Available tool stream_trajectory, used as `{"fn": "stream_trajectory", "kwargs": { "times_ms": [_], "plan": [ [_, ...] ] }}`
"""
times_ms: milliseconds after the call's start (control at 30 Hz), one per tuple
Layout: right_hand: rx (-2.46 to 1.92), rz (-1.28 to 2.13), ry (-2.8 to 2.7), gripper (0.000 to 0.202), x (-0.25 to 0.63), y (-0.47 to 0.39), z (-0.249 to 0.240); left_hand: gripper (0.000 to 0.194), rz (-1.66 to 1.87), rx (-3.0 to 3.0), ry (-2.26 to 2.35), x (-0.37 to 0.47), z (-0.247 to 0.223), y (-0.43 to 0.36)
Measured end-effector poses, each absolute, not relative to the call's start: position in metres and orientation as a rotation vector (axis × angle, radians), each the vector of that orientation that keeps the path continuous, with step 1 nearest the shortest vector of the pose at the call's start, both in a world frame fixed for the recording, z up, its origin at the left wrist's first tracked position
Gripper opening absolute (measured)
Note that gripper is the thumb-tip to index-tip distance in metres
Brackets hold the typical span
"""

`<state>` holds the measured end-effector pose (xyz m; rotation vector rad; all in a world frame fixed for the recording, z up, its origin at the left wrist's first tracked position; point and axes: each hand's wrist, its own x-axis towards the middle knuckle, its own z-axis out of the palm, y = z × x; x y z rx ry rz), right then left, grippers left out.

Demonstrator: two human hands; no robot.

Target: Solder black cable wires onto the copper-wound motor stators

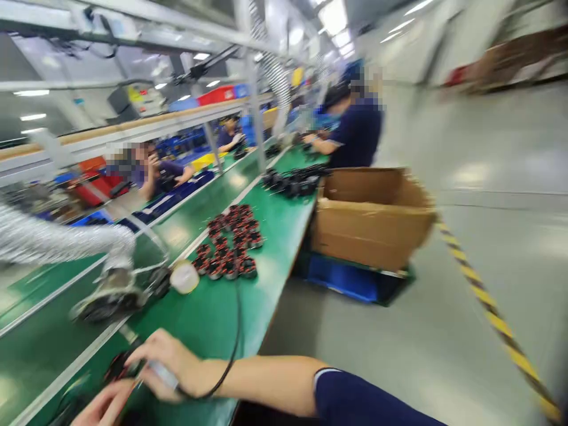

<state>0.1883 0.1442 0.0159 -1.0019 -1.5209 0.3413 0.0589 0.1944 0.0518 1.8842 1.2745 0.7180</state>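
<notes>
Low at the left, my right hand [171, 364] is closed around the pale handle of a soldering iron [163, 374]. Its black cord [238, 331] loops over my forearm and across the bench. My left hand [104, 407] is partly cut off by the bottom edge, its fingers pinched at a thin wire [136, 383]. Just beyond both hands lies a dark round part with red windings [116, 367], like a motor stator, blurred and partly covered by my right fingers. Several similar black-and-red stators [231, 248] stand grouped farther up the green bench [266, 248].
A fume hose nozzle [110, 296] hangs beside the hands, with a round whitish container [184, 277] near it. A cardboard box [373, 219] stands at the bench's right side above a blue crate [341, 277]. Black cables [295, 180] lie farther along, near a co-worker [355, 130].
</notes>
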Motion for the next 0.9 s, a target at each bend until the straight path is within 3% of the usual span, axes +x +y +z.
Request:
{"fn": "stream_trajectory", "kwargs": {
  "times_ms": [133, 300, 900],
  "plan": [
    [-0.943, 0.42, -1.262, 0.023, 0.196, 0.132, 0.023, 0.043, 0.768, 1.851, 1.362, 0.008, 0.068, 0.181],
    [-0.951, 0.532, -1.143, 0.024, 0.198, 0.135, 0.025, 0.041, 0.797, 1.8, 1.358, 0.01, 0.063, 0.19],
    [-0.924, 0.551, -1.34, 0.023, 0.196, 0.132, 0.021, 0.033, 0.785, 1.814, 1.233, 0.015, 0.058, 0.191]
  ]
}}
